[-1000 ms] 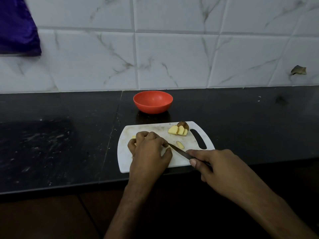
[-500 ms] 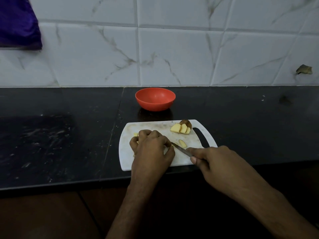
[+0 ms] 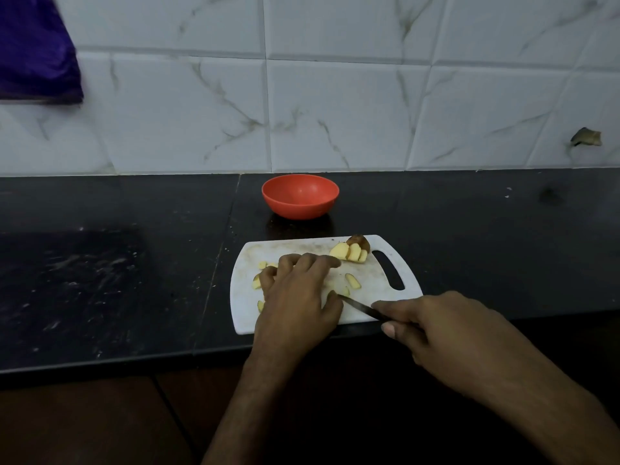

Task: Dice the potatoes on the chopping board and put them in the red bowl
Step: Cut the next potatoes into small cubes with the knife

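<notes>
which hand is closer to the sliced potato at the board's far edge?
Left. The left hand has fingertips just short of the sliced potato; the right hand, holding the knife, sits off the board's near corner.

One view only, worn on the head, looking forward and down from the near edge of the long black stone desk (image 3: 100,280). It sits close above the white plastic chopping board (image 3: 302,250) and faces the white marbled tile wall (image 3: 335,112) along the far edge.
</notes>
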Demonstrator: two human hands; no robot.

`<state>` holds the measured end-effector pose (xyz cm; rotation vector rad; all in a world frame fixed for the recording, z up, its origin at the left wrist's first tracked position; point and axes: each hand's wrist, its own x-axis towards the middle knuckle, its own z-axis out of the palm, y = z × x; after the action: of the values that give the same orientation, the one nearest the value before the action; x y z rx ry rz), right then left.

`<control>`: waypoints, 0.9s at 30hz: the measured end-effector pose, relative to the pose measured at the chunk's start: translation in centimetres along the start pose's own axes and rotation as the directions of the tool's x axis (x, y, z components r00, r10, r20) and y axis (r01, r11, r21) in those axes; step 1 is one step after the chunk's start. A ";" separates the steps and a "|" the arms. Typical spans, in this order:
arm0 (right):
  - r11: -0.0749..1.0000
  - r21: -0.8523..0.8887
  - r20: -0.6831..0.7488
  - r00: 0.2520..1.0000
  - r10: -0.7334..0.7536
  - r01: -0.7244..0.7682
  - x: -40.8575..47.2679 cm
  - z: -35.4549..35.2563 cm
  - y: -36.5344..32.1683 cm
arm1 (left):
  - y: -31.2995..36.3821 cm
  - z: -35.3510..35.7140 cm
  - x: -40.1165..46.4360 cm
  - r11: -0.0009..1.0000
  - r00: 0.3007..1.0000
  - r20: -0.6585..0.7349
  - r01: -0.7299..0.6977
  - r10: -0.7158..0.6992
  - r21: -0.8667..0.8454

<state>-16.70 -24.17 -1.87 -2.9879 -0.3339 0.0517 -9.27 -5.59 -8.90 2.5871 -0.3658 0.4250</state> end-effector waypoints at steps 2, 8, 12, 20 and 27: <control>1.000 0.004 -0.010 1.000 -0.003 0.003 -0.2 -0.2 0.0 | 0.1 -0.2 -0.2 0.994 0.993 0.050 -0.110 0.111 -0.008; 1.000 -0.012 -0.003 1.000 -0.019 0.019 0.0 -0.6 0.2 | -0.3 -0.1 -0.2 0.994 0.991 0.077 -0.111 0.111 -0.005; 1.000 0.003 -0.030 0.999 -0.022 0.022 -0.4 -0.9 0.3 | 0.0 0.2 0.0 0.999 0.999 0.031 0.008 -0.009 0.042; 0.999 0.045 -0.081 0.996 0.024 -0.020 -0.4 -0.9 1.4 | 0.2 0.6 0.1 0.967 0.958 -0.164 0.246 -0.234 0.059; 0.994 0.089 -0.101 0.992 0.078 -0.069 0.2 -0.4 1.7 | 0.1 0.4 0.1 0.986 0.980 -0.120 0.163 -0.157 0.046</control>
<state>-16.08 -25.86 -1.72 -2.9034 -0.2039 -0.0801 -9.13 -5.90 -9.17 2.6062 -0.1055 0.5312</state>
